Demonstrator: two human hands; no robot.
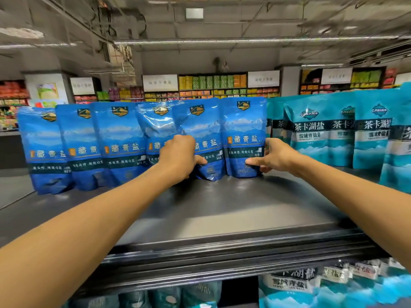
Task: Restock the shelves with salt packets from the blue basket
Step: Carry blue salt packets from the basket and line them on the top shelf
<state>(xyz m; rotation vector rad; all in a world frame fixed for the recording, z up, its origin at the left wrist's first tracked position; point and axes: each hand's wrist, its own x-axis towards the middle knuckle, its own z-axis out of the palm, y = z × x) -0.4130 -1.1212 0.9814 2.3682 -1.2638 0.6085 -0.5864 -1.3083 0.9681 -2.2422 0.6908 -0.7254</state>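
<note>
Both hands' fingers clamp upright blue salt packets (243,138) on the shelf (222,207), teal packets (322,130) just beside.

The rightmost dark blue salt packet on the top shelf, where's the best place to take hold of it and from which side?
Probably by its lower side edges, coming from the front. The rightmost dark blue salt packet stands upright with its face toward the aisle; the right hand already holds its lower right edge. The teal packets crowd its right side, so a rear approach looks blocked.
</note>
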